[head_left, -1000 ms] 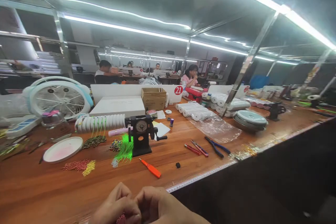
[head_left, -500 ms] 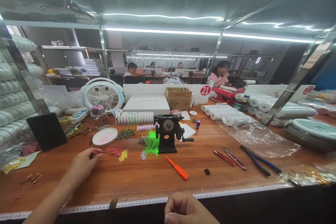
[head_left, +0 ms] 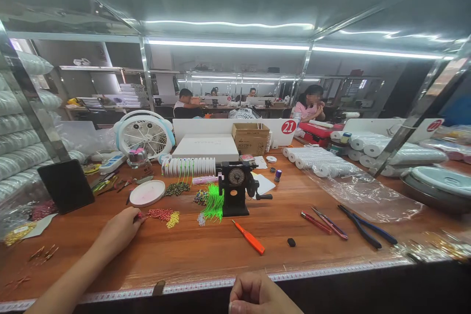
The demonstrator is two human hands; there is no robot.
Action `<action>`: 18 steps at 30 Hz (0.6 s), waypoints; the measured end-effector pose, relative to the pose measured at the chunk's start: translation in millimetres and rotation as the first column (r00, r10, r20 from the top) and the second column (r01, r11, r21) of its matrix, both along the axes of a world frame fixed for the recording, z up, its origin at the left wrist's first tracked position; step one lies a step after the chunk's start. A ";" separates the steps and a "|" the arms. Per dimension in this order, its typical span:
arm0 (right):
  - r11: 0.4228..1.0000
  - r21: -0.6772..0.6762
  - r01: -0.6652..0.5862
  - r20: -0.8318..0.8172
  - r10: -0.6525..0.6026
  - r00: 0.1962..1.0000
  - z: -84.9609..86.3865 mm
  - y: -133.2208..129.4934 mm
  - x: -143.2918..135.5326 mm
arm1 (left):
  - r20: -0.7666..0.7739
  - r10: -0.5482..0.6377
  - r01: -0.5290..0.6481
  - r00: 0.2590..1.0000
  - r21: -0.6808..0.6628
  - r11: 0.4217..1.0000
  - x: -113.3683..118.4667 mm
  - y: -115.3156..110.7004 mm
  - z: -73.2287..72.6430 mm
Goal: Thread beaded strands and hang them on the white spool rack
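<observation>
My left hand (head_left: 123, 228) rests on the wooden table at the left edge of a pile of red beads (head_left: 160, 214), its fingertips pinched on something small and reddish. Yellow beads (head_left: 172, 219) lie just right of the red ones. At the table's front edge my right hand (head_left: 257, 294) is closed with curled fingers; what it holds, if anything, is hidden. A black winding machine (head_left: 236, 189) with white spools (head_left: 189, 166) stands in the middle, green strands (head_left: 214, 203) beside it. An orange-handled tool (head_left: 249, 238) lies in front of it.
A white round dish (head_left: 147, 193) sits behind the beads. On the right lie a red pen-like tool (head_left: 315, 222), scissors (head_left: 331, 224), blue-handled pliers (head_left: 368, 226) and a small black piece (head_left: 291, 242). A fan (head_left: 144, 136) and cardboard box (head_left: 250, 138) stand behind.
My left hand has turned and its fingertips have shifted slightly right, nearer the red beads. My right hand has hardly moved. A person in pink at the back has raised a hand.
</observation>
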State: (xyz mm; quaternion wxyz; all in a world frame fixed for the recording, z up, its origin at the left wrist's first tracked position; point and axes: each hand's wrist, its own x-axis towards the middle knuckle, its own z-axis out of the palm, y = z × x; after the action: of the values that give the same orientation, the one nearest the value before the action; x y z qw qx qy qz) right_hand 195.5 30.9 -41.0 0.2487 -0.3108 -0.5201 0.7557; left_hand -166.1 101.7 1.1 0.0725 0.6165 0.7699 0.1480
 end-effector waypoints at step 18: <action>0.923 -0.014 0.384 -0.203 -0.379 0.903 52.1 13.4 2.8 | 0.828 -0.167 -0.027 0.536 0.214 0.976 112.4 -57.1 41.2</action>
State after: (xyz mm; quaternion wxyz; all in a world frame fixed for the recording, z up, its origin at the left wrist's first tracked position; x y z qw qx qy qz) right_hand 198.2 44.3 11.1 0.4472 -0.3250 -0.4313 0.7130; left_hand -53.8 44.7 42.3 0.3765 0.5036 0.5957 0.4998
